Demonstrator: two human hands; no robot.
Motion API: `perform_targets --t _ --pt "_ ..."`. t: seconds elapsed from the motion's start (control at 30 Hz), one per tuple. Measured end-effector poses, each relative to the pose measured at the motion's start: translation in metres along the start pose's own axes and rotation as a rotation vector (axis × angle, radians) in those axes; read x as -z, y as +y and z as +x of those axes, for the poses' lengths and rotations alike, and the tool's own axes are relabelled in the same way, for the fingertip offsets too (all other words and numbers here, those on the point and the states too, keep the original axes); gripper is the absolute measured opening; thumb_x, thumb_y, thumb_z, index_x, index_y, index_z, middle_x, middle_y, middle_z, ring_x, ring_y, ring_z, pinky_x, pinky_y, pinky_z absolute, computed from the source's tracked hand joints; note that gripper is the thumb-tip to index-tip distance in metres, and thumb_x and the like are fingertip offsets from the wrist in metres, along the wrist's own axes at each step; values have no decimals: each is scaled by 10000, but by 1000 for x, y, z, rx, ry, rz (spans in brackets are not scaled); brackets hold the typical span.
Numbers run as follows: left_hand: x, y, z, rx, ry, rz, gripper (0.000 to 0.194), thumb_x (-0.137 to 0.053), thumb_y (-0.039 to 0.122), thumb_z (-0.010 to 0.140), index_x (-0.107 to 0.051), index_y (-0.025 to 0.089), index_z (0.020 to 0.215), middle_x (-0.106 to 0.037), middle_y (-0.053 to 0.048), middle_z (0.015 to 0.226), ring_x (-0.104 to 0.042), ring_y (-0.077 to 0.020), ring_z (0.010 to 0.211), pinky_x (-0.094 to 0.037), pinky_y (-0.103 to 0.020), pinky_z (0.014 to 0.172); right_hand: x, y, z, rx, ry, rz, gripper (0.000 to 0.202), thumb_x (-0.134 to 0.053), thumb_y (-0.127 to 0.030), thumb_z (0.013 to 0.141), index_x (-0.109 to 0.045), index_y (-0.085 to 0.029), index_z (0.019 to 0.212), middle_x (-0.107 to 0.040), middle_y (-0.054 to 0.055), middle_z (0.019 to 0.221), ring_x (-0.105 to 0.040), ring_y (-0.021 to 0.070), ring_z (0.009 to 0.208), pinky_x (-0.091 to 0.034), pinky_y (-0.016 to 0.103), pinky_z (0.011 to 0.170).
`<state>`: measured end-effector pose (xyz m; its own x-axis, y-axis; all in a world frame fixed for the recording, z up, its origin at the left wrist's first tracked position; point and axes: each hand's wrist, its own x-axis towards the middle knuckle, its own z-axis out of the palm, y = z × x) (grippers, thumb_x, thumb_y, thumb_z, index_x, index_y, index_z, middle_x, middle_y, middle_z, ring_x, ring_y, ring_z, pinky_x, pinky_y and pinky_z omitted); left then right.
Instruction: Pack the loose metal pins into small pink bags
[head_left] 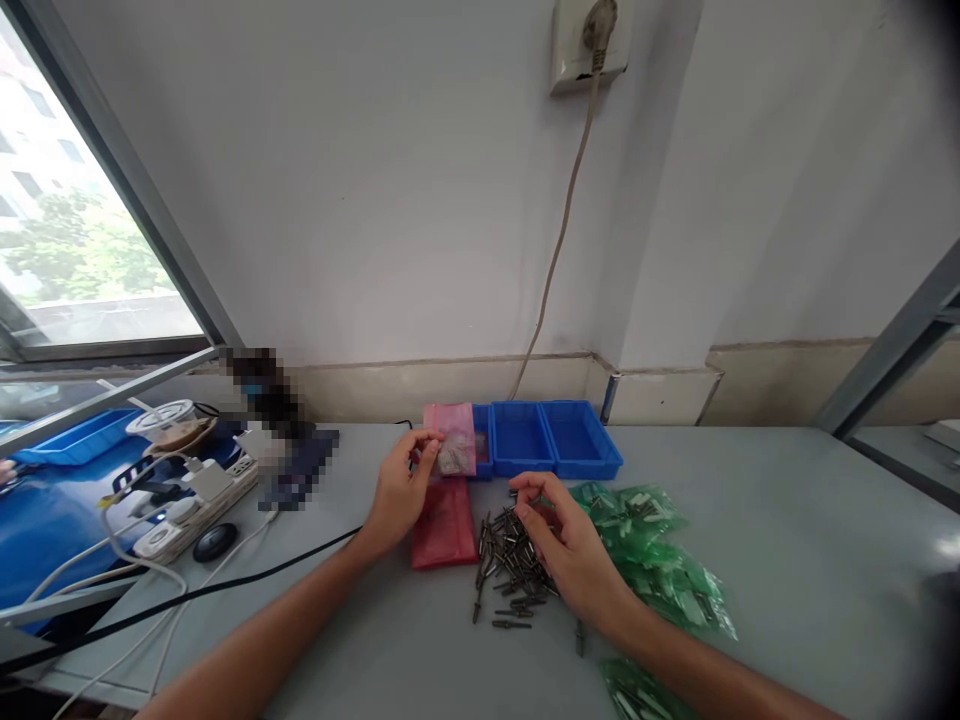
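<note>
Two bare hands reach over our table (787, 560), one on each side of a loose pile of slender metal bits (510, 548). Our left hand (400, 492) has its grip, thumb against fingers, on the edge of a pink plastic bag (457, 438); held there, the bag seems steadied with its face toward us, small pale contents showing low down. It overlaps the leftmost of the blue bins (589, 468) in our view, and we cannot tell whether the two touch. Our right hand (564, 550) hangs over the pile's right side with fingers curled toward the thumb; whether that grip pinches a bit or is bare, we cannot tell. The pile sits between our hands, probably so that either can reach it without stretching. Red plastic packets (444, 530) lie flat just left of it, under our left hand's side, and green plastic bags (660, 560) filled with metal pieces lie to its right, perhaps set apart by colour. Behind, the bins stand side by side near the wall (420, 200), which leaves the front for handling.
</note>
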<state>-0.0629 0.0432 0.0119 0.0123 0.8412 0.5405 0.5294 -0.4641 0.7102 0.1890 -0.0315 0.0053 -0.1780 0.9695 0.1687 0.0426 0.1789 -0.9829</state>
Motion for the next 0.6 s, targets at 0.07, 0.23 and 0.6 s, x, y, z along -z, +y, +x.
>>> perform_targets --t 0.07,0.23,0.6 --pt "0 -8 9 -4 -12 21 295 -475 420 1126 -687 232 1211 -747 -78 1188 -685 -232 997 -559 -373 888 0 1 0 -2 -8 -7 261 -554 -482 1082 -592 -278 1240 -564 6 1022 -421 108 594 -333 232 472" --pt "-4 -20 18 -75 -126 82 233 -604 340 1056 -711 249 1242 -733 -74 1256 -624 -275 1201 -516 -444 1058 -1 2 0 0 -24 -42 260 -537 -480 1091 -595 -281 1248 -576 10 1021 -440 126 632 -355 248 505" --pt "-10 -21 12 -195 -293 245 345 -457 381 1139 -660 295 1405 -686 -69 1392 -442 -330 1430 -303 -613 1241 -3 -7 -1 46 -37 -208 218 -502 -402 1097 -635 -255 1188 -592 14 934 -505 187 744 -428 300 646"
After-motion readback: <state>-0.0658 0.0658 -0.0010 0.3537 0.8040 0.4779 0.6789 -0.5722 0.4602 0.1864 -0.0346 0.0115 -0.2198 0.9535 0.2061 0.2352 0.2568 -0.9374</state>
